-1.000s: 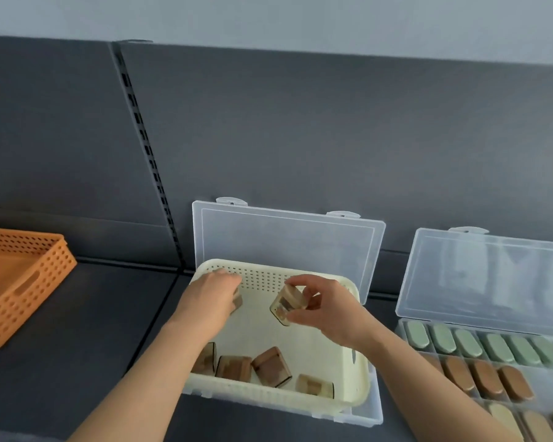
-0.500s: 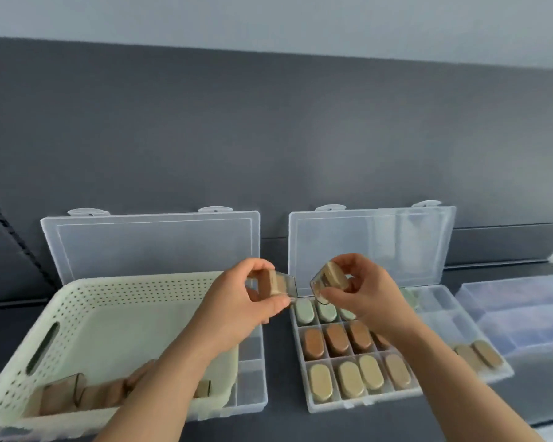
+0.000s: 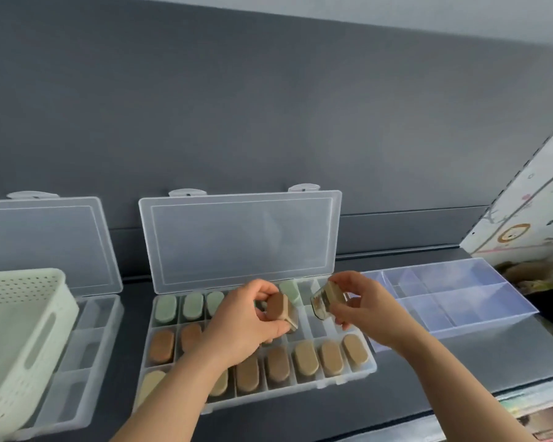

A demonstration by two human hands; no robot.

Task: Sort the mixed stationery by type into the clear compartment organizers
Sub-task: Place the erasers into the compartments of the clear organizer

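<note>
My left hand (image 3: 246, 323) holds a brown oval eraser (image 3: 280, 309) in a clear case, just above the middle row of the open clear compartment organizer (image 3: 351, 378). My right hand (image 3: 363, 309) pinches a second cased eraser (image 3: 326, 299), tan in colour, over the organizer's right end. The compartments hold green erasers (image 3: 192, 306) in the back row, brown ones (image 3: 162, 346) in the middle and tan ones (image 3: 305, 358) in front. My left forearm hides part of the front row.
A cream perforated basket (image 3: 23, 339) sits on a second open clear organizer (image 3: 87, 355) at the left. A clear divided tray (image 3: 454, 298) lies to the right. A patterned panel (image 3: 530, 218) stands at the far right, and the dark shelf back rises behind.
Both hands lifted a cased eraser each out of the cream basket and carried them right, over the filled organizer. The view swung right, bringing the divided tray in.
</note>
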